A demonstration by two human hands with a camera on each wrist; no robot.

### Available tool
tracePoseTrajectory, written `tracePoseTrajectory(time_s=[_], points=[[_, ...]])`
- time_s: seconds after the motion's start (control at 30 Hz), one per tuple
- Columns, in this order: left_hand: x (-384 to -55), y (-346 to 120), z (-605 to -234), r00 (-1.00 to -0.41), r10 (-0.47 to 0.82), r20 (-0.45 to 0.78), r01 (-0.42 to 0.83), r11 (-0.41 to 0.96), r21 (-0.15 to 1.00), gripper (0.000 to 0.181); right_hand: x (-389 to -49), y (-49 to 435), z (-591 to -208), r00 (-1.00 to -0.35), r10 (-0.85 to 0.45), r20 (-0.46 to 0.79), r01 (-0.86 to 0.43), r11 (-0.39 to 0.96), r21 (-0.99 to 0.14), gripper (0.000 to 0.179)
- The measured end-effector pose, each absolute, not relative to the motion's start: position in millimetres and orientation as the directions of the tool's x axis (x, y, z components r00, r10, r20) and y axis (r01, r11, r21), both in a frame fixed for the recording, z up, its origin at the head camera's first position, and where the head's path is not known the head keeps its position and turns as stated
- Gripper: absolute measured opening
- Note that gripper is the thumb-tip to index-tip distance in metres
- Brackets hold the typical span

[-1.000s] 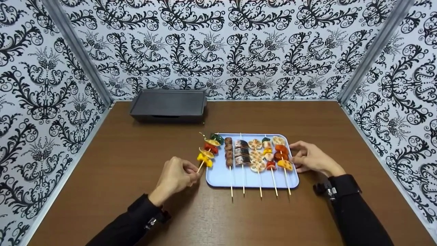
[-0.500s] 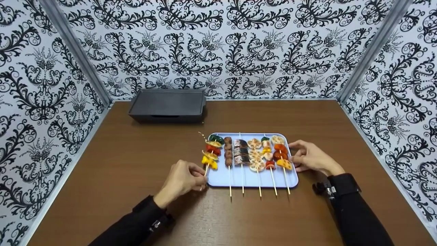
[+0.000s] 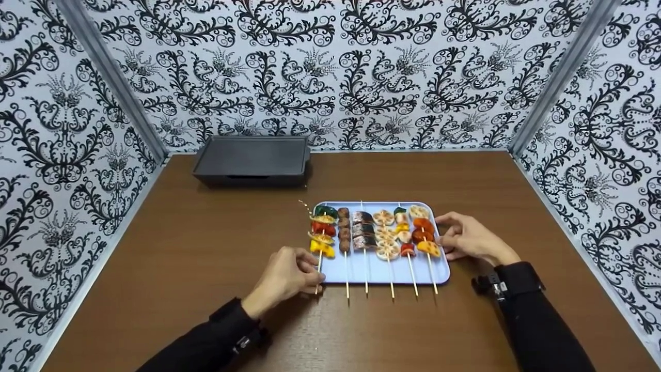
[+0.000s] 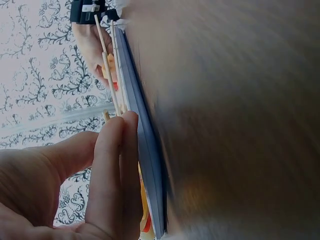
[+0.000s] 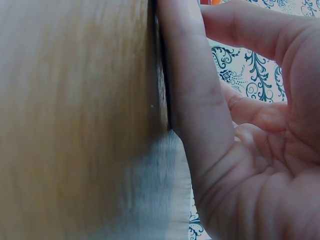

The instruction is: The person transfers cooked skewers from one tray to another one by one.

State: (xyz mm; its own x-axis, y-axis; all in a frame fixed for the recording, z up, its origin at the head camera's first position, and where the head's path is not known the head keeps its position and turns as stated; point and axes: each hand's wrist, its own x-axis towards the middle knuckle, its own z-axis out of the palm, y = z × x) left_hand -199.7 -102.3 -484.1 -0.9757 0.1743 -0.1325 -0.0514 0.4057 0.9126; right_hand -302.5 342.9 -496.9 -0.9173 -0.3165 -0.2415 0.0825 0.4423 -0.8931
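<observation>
On a pale lavender tray [image 3: 379, 274] several food skewers lie side by side. At its left end is a vegetable skewer [image 3: 323, 229] with green, red and yellow pieces. My left hand [image 3: 286, 274] pinches the bare lower stick of this skewer at the tray's front left corner. In the left wrist view, the left thumb and fingers [image 4: 107, 170] close around the stick end [image 4: 105, 115] beside the tray rim [image 4: 145, 135]. My right hand [image 3: 470, 240] holds the tray's right edge, thumb at the rim. The right wrist view shows its fingers [image 5: 195, 90] low along the table; their tips are cut off.
A dark grey grill plate [image 3: 253, 157] stands at the back left of the brown table [image 3: 206, 232]. Patterned walls [image 3: 335, 77] enclose the table's back and sides. Meatball [image 3: 344, 230], fish [image 3: 364, 230] and lotus root [image 3: 386, 235] skewers lie close together, sticks overhanging the tray's front.
My left hand has moved right with the vegetable skewer, which swung from a slant across the tray's left edge to nearly parallel with the others. The right hand stays at the tray's edge.
</observation>
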Motion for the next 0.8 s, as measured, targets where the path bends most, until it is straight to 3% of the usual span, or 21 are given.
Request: tracePoseTrajectory(time_s=[0.33,0.8], points=[[-196.4,-99.7,-490.1,-0.975,0.202,-0.097,-0.024,0.337,0.941,0.033,-301.5,342.0,-499.5,-0.917,-0.316,-0.243,0.095,0.418,-0.904,0.061],[-196.8,-97.2,-490.3,-0.976,0.203,-0.077,0.004,0.373,0.928,0.032,-302.5,342.3,-497.3,-0.919,-0.315,-0.238,0.089,0.420,-0.903,0.061]])
